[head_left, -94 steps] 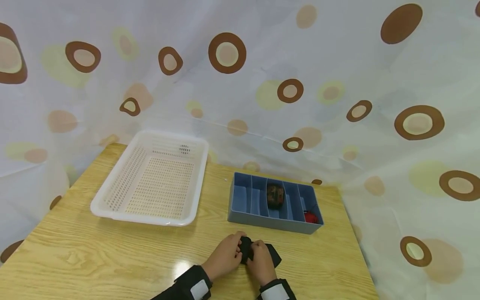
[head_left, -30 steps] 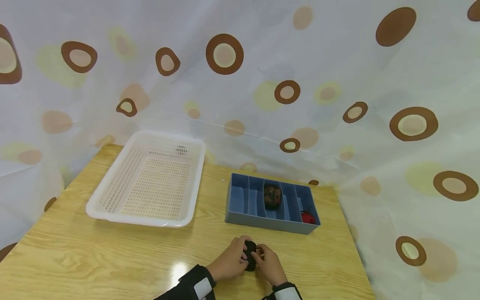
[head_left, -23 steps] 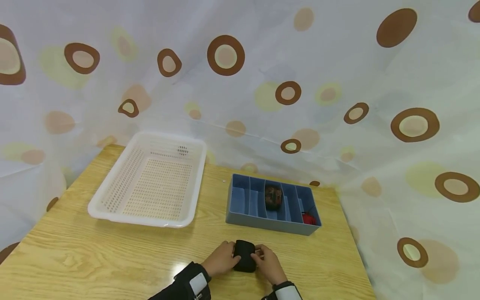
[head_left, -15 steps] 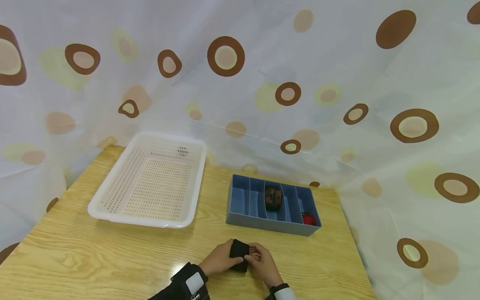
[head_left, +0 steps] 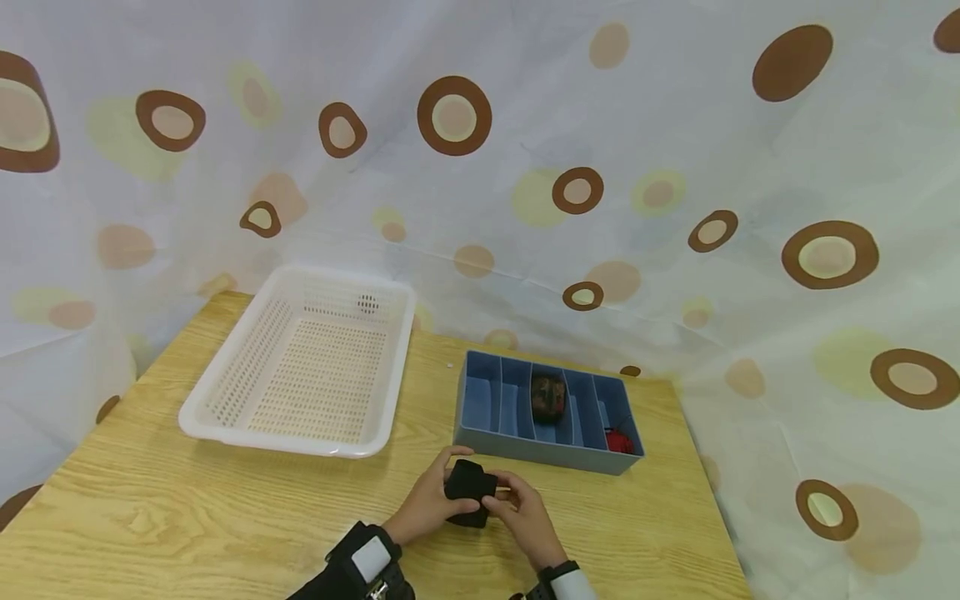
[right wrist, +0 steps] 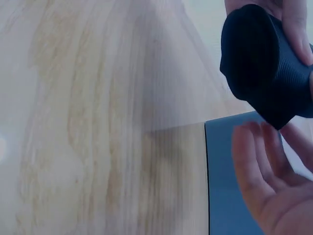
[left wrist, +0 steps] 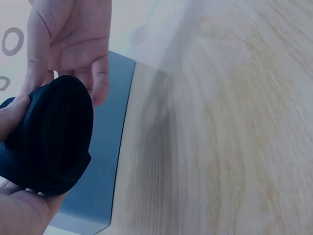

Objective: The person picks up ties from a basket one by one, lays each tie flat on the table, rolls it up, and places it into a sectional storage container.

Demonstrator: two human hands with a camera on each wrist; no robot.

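A black necktie (head_left: pixel 468 493) is rolled into a thick coil between both hands, just in front of the blue box in the head view. My left hand (head_left: pixel 423 507) grips the coil, with its thumb across the near side and its fingers around the far side. From the right, my right hand (head_left: pixel 531 518) pinches the loose end with thumb and fingertips. The right wrist view shows the pointed tip and ribbed cloth of the necktie (right wrist: pixel 288 88) at those fingertips. In the left wrist view, the round end of the coil (left wrist: pixel 61 132) faces the camera.
A blue divided box (head_left: pixel 547 451) stands beyond the hands. One compartment holds a camouflage-patterned roll (head_left: pixel 548 398), and the rightmost has a red item (head_left: pixel 618 441). To the left sits a white perforated basket (head_left: pixel 296 443) on the wooden table (head_left: pixel 187 517). A dotted curtain (head_left: pixel 480 200) hangs behind.
The flat tail that stuck out right of the roll is now wound up. Both hands have turned the necktie, shifted slightly left and brought it nearer the box.
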